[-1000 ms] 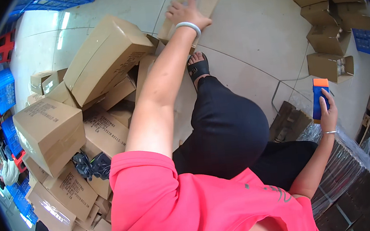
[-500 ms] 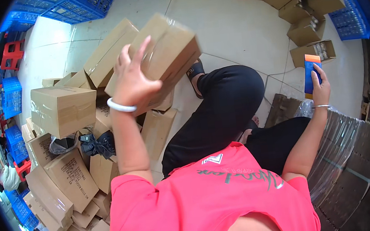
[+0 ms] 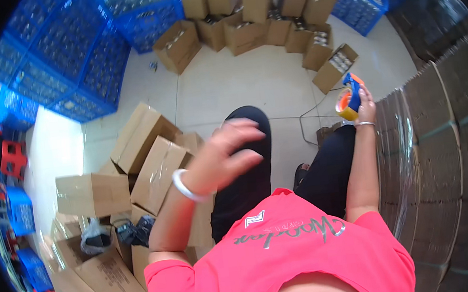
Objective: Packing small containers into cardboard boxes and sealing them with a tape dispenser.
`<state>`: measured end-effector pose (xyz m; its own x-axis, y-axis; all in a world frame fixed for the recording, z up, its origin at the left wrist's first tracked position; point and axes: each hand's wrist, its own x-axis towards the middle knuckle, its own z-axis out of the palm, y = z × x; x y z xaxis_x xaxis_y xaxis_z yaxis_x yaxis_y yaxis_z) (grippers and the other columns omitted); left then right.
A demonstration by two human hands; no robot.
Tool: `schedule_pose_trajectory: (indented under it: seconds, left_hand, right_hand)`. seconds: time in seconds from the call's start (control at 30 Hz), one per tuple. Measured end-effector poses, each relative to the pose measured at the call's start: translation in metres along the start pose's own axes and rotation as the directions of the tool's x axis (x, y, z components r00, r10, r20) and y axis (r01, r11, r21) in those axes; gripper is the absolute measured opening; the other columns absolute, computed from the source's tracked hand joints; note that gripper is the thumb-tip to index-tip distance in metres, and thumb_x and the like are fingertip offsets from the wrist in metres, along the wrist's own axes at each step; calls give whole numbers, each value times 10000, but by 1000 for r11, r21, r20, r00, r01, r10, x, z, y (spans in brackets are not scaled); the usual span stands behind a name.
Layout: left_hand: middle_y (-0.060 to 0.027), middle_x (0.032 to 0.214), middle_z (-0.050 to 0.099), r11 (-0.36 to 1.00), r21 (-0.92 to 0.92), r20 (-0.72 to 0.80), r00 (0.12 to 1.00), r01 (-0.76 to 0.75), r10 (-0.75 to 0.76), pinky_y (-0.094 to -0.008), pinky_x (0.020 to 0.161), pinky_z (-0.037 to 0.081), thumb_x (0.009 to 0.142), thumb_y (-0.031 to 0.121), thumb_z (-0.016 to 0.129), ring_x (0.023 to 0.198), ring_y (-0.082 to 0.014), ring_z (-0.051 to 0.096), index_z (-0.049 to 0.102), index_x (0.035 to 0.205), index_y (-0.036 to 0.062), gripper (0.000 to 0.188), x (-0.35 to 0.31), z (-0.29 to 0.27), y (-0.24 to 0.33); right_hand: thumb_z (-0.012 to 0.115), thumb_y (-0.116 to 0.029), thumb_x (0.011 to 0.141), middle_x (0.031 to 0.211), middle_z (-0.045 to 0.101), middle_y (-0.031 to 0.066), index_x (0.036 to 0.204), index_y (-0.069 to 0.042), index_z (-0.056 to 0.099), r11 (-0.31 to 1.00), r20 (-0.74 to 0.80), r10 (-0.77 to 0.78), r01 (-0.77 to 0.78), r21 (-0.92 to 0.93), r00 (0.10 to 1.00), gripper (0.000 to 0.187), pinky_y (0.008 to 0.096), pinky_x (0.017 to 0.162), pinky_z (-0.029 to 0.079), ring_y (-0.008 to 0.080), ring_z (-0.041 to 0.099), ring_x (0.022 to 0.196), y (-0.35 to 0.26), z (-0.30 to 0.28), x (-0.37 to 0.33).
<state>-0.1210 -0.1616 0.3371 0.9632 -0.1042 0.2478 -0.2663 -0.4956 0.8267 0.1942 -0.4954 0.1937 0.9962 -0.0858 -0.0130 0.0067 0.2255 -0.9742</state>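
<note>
My left hand (image 3: 225, 157), a white bangle at its wrist, hangs over my left knee with fingers apart and nothing in them. Just left of it, a taped cardboard box (image 3: 160, 173) rests on a pile, beside another sealed box (image 3: 140, 136). My right hand (image 3: 366, 108) is closed round a tape dispenser (image 3: 353, 89), blue with an orange edge and carrying a yellow roll of tape (image 3: 347, 105). Close beyond the dispenser stands an open carton (image 3: 326, 76) with small silvery items inside.
More open filled cartons (image 3: 248, 36) curve across the far floor, with blue crates (image 3: 59, 56) stacked behind and at far left. Flattened cardboard stacks (image 3: 429, 154) rise at my right. Closed boxes (image 3: 114, 284) and a dark bundled item (image 3: 134, 230) lie at lower left.
My left hand has let go of the box, which now lies on the pile, and moved right. The tape dispenser has turned in my right hand, showing its roll. The view has shifted toward the far cartons.
</note>
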Motion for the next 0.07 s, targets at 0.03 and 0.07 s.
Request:
schedule_pose_trajectory:
  seconds: [0.03,0.07]
  left_hand:
    - [-123,1149,573,971,-156,131,971,-181,202,-366,998,345,788,134,669,1140,-278,500,598,1089,45,322,15,11,31]
    - [-123,1149,573,963,-154,166,956,-219,244,-366,998,345,788,134,669,1140,-278,500,598,1089,45,322,22,11,38]
  right_hand:
    - [599,-157,872,1048,610,45,1134,-76,602,1000,-28,3,-3,16,1000,275,272,826,481,121,587,907,4,0,1]
    - [601,-165,871,1055,610,40,1142,-81,600,1000,-30,-3,3,13,1000,284,280,848,470,124,584,918,17,-13,11]
